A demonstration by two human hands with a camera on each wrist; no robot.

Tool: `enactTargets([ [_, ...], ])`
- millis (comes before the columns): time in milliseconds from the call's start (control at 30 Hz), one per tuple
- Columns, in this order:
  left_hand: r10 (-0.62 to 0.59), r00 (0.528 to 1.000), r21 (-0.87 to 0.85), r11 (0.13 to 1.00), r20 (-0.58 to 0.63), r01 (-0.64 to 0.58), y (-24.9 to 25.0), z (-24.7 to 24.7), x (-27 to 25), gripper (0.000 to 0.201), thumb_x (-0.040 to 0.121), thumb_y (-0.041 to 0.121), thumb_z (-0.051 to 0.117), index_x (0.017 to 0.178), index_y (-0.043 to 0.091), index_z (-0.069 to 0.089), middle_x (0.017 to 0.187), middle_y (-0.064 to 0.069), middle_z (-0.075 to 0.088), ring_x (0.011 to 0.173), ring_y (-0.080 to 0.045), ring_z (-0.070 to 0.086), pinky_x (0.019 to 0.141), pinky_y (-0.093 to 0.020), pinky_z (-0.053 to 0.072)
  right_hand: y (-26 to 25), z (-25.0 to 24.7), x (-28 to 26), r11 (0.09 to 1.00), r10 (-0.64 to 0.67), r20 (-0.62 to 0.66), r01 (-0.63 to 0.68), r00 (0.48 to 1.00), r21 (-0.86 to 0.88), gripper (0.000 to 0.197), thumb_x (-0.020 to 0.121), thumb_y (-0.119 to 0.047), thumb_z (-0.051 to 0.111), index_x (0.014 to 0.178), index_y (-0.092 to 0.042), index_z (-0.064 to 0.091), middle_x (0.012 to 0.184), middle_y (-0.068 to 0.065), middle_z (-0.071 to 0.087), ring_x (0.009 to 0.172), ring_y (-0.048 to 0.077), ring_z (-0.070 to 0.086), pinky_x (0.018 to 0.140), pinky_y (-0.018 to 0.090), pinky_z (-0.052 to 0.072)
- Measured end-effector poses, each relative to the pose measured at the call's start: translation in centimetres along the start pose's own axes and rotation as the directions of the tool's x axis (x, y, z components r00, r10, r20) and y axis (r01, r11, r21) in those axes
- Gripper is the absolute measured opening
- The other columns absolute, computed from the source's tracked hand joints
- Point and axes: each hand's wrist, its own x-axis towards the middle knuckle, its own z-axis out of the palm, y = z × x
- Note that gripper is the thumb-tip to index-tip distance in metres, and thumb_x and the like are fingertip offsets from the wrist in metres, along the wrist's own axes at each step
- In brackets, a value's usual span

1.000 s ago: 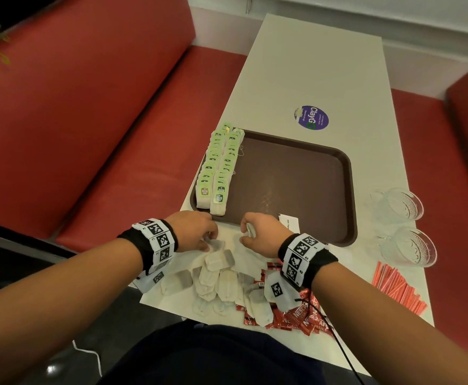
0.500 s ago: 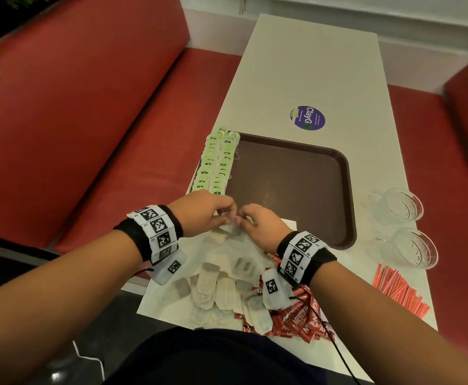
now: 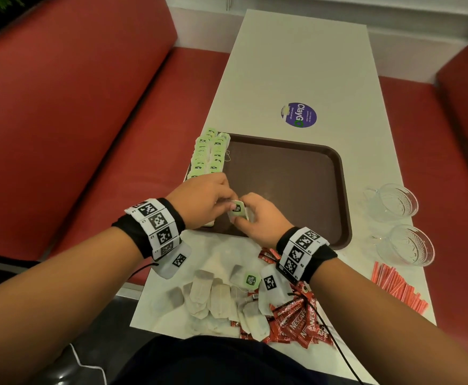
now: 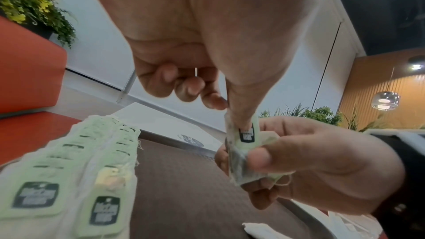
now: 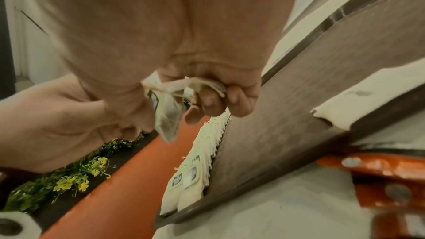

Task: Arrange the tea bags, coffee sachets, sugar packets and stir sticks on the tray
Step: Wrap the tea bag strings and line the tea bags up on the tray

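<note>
Nearest us, on the white table point(image 3: 305, 65), we see loose tea bags point(image 3: 221, 298) beside red coffee sachets point(image 3: 302, 320), with orange stir sticks point(image 3: 396, 287) off to our right. Just beyond, over the near edge of the brown tray point(image 3: 335, 195), our left hand point(image 3: 202, 201) and right hand point(image 3: 263, 218) meet, each pinching the same green-tagged tea bag point(image 3: 238, 210) held above the tray. Farther back, two rows of tea bags point(image 3: 209, 154) line the tray's left side, and two glass cups point(image 3: 393, 204) stand to its right.
</note>
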Motion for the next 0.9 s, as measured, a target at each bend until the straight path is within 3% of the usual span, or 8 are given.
enactTargets([
  [167, -0.013, 0.998, -0.107, 0.994, -0.062, 0.006, -0.3, -0.2, 1.2, 0.010, 0.094, 0.030, 0.064, 0.097, 0.028, 0.074, 0.089, 0.008, 0.064, 0.080, -0.013, 0.058, 0.073, -0.035, 0.048, 0.6, -0.2, 0.9, 1.000, -0.021, -0.114, 0.023, 0.993, 0.017, 0.017, 0.094, -0.026, 0.063, 0.092, -0.008, 0.062, 0.091, 0.009, 0.060, 0.082, 0.024, 0.057, 0.074, 0.038, 0.046],
  [267, -0.103, 0.994, -0.249, 0.964, -0.029, 0.092, -0.3, 0.2, 1.5, 0.012, 0.090, 0.026, 0.071, 0.100, 0.031, 0.071, 0.079, 0.005, 0.067, 0.072, -0.015, 0.058, 0.072, -0.032, 0.050, 0.8, -0.5, 1.4, 1.000, -0.012, -0.104, 0.013, 0.995, 0.009, 0.019, 0.095, -0.028, 0.062, 0.094, -0.009, 0.062, 0.091, 0.008, 0.061, 0.081, 0.023, 0.058, 0.073, 0.038, 0.047],
  [367, -0.200, 0.978, -0.265, 0.947, -0.051, 0.180, -0.9, -0.1, 2.7, 0.016, 0.091, 0.025, 0.070, 0.106, 0.029, 0.070, 0.085, 0.005, 0.068, 0.074, -0.010, 0.058, 0.074, -0.029, 0.049, 1.0, -1.0, 1.7, 0.997, 0.059, -0.069, -0.055, 0.996, 0.057, 0.022, 0.091, -0.026, 0.065, 0.103, -0.015, 0.050, 0.091, 0.003, 0.062, 0.077, 0.019, 0.059, 0.068, 0.035, 0.047],
  [500, -0.363, 0.927, -0.220, 0.915, -0.092, 0.337, -3.8, -1.1, 7.1, 0.021, 0.087, 0.029, 0.075, 0.103, 0.031, 0.060, 0.088, 0.012, 0.068, 0.081, -0.012, 0.061, 0.073, -0.031, 0.049, 1.7, -2.2, 2.1, 0.986, 0.124, -0.025, -0.121, 0.992, 0.115, 0.039, 0.082, -0.011, 0.065, 0.103, -0.015, 0.032, 0.093, 0.009, 0.052, 0.068, 0.019, 0.050, 0.061, 0.040, 0.046],
  [600, -0.408, 0.911, -0.111, 0.910, -0.065, 0.399, -5.8, -1.8, 11.3, 0.021, 0.085, 0.027, 0.078, 0.098, 0.026, 0.061, 0.094, 0.007, 0.066, 0.085, -0.014, 0.062, 0.066, -0.028, 0.047, 2.2, -3.3, 2.8, 0.990, 0.125, -0.042, -0.121, 0.991, 0.078, 0.026, 0.083, -0.008, 0.058, 0.093, -0.013, 0.035, 0.087, 0.007, 0.047, 0.068, 0.018, 0.044, 0.062, 0.041, 0.042],
  [667, -0.418, 0.908, -0.024, 0.908, -0.024, 0.417, -6.8, -2.0, 14.1, 0.020, 0.084, 0.027, 0.078, 0.097, 0.024, 0.065, 0.097, 0.005, 0.066, 0.093, -0.017, 0.061, 0.076, -0.030, 0.050, 2.5, -4.1, 3.4, 0.992, 0.121, -0.079, -0.118, 0.990, 0.033, 0.015, 0.084, -0.007, 0.055, 0.086, -0.009, 0.041, 0.083, 0.005, 0.047, 0.068, 0.018, 0.042, 0.063, 0.036, 0.039],
  [733, -0.431, 0.902, 0.026, 0.902, 0.006, 0.431, -7.7, -1.7, 16.5, 0.020, 0.083, 0.027, 0.079, 0.099, 0.022, 0.068, 0.099, 0.004, 0.065, 0.097, -0.019, 0.061, 0.085, -0.033, 0.051, 3.0, -4.7, 3.9, 0.993, 0.115, -0.109, -0.112, 0.987, 0.040, 0.009, 0.084, -0.009, 0.055, 0.082, -0.006, 0.047, 0.081, 0.006, 0.052, 0.068, 0.020, 0.046, 0.066, 0.036, 0.041],
  [900, -0.436, 0.897, 0.088, 0.899, 0.075, 0.429, -9.7, -0.2, 20.4, 0.017, 0.082, 0.021, 0.080, 0.097, 0.019, 0.073, 0.101, -0.001, 0.069, 0.095, -0.021, 0.064, 0.083, -0.032, 0.051, 4.2, -4.9, 4.8, 0.976, 0.142, -0.123, -0.118, 0.982, 0.180, 0.013, 0.084, -0.026, 0.060, 0.077, -0.018, 0.052, 0.079, 0.010, 0.069, 0.073, 0.032, 0.065, 0.069, 0.051, 0.057],
])
